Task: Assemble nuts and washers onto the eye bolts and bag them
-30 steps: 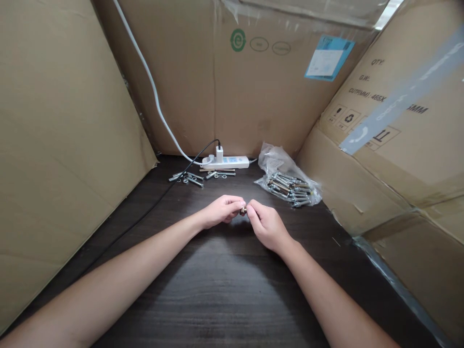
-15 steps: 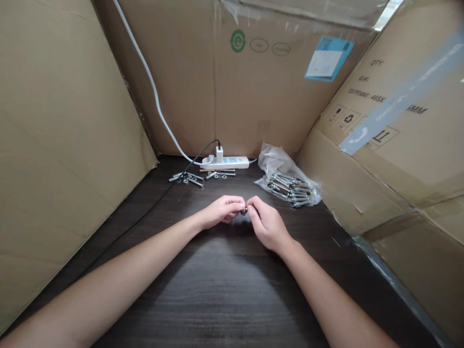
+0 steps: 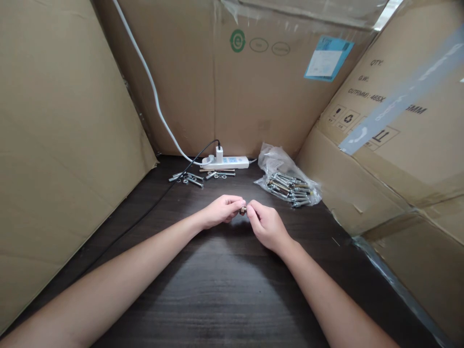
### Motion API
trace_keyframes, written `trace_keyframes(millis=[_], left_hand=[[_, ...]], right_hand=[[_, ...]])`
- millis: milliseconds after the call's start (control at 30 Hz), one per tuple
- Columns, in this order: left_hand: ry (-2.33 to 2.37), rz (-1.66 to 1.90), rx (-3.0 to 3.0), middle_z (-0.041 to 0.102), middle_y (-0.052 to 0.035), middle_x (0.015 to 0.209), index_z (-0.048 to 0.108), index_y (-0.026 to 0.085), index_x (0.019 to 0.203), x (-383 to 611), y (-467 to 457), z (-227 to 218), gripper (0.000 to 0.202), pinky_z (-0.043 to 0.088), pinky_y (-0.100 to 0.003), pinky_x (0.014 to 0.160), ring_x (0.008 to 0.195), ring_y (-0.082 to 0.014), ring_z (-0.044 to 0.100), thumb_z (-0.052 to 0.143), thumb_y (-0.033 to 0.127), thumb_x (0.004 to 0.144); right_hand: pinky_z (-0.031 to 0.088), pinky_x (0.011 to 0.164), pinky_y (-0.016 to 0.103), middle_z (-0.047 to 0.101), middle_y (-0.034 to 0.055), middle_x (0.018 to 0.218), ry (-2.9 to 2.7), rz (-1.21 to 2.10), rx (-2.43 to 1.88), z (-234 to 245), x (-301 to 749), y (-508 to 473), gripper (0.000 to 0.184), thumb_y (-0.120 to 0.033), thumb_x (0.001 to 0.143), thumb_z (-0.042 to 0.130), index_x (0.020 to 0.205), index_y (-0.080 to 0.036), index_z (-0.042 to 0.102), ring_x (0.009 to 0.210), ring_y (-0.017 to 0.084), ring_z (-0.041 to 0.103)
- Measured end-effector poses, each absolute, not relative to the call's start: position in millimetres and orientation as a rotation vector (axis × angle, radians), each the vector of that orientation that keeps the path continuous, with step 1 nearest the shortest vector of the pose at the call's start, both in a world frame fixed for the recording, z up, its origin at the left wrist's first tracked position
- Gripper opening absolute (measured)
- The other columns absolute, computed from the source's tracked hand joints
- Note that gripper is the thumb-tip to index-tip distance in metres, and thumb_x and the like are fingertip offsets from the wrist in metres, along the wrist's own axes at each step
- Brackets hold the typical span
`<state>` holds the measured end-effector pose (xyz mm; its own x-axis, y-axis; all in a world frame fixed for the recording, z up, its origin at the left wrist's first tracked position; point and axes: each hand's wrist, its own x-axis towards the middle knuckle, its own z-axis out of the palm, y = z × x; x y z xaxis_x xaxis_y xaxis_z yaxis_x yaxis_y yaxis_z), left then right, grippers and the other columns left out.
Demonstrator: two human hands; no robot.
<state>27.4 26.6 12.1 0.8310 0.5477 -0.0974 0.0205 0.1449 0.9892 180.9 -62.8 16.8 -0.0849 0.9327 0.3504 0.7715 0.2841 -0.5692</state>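
A small brass-coloured bolt (image 3: 243, 210) with what looks like a nut on it lies between my two hands, above the table. My left hand (image 3: 223, 211) is closed, its thumb and fingertips pinching the nut end. From the other side my right hand (image 3: 267, 223) is closed on the bolt's right end. Fingers cover most of the bolt, so its length is hidden. Behind my right hand, a clear plastic bag (image 3: 273, 157) lies open with many metal expansion bolts (image 3: 290, 188) in and at its mouth.
Loose silver bolts (image 3: 195, 182), washers (image 3: 224, 177) and a long brass-coloured rod (image 3: 226, 170) lie at the back. Behind them sits a white power strip (image 3: 235, 162) with a plugged-in charger (image 3: 219, 154). A black cable (image 3: 145, 212) crosses the left side. Cardboard walls (image 3: 181, 87) enclose the dark table (image 3: 224, 299).
My fingers have shifted slightly around the bolt, and more of its brass-coloured nut shows between my hands. The bag and loose parts have stayed put.
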Motion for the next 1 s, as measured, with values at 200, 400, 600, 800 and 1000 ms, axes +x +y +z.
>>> trace_keyframes(millis=[200,400,600,800,1000], left_hand=[[0.454,0.373,1.341,0.021,0.0089,0.054,0.046,0.015,0.072,25.0,27.7,11.5,0.035,0.01,-0.018,0.043,0.047,-0.0044,0.013,0.052,0.048,0.084],[0.424,0.341,1.336,0.021,0.0098,0.052,0.046,0.016,0.075,22.8,27.7,12.7,0.03,0.01,-0.018,0.044,0.046,-0.004,0.012,0.061,0.042,0.079],[0.438,0.351,1.37,0.02,0.01,0.052,0.044,0.016,0.073,23.4,27.0,14.1,0.034,0.011,-0.019,0.044,0.047,-0.0043,0.013,0.058,0.047,0.081],[0.466,0.383,1.392,0.023,0.0092,0.054,0.042,0.016,0.069,25.0,27.1,12.1,0.041,0.012,-0.017,0.044,0.047,-0.0039,0.015,0.058,0.053,0.079],[0.494,0.392,1.387,0.023,0.0091,0.054,0.04,0.016,0.068,26.4,26.4,13.2,0.042,0.012,-0.017,0.043,0.046,-0.0038,0.016,0.057,0.053,0.079]], right_hand=[[0.036,0.061,0.023,0.056,0.0003,0.066,-1.883,0.29,-1.549,20.2,180.4,-63.7,0.027,-0.029,0.095,0.034,0.076,-0.021,0.052,0.059,0.013,0.052],[0.039,0.066,0.024,0.059,0.0013,0.078,-1.842,0.282,-1.481,22.2,179.4,-63.9,0.018,-0.027,0.094,0.036,0.086,-0.022,0.052,0.069,0.014,0.055],[0.039,0.065,0.023,0.061,0.0017,0.076,-1.857,0.327,-1.481,20.8,179.9,-63.6,0.022,-0.026,0.094,0.034,0.083,-0.021,0.053,0.067,0.014,0.056],[0.037,0.061,0.023,0.06,0.0016,0.068,-1.868,0.332,-1.527,18.5,179.9,-62.5,0.027,-0.027,0.094,0.035,0.076,-0.02,0.052,0.06,0.013,0.054],[0.037,0.061,0.023,0.06,0.0016,0.067,-1.889,0.323,-1.536,18.3,179.6,-63.2,0.027,-0.027,0.094,0.034,0.075,-0.02,0.051,0.059,0.013,0.054]])
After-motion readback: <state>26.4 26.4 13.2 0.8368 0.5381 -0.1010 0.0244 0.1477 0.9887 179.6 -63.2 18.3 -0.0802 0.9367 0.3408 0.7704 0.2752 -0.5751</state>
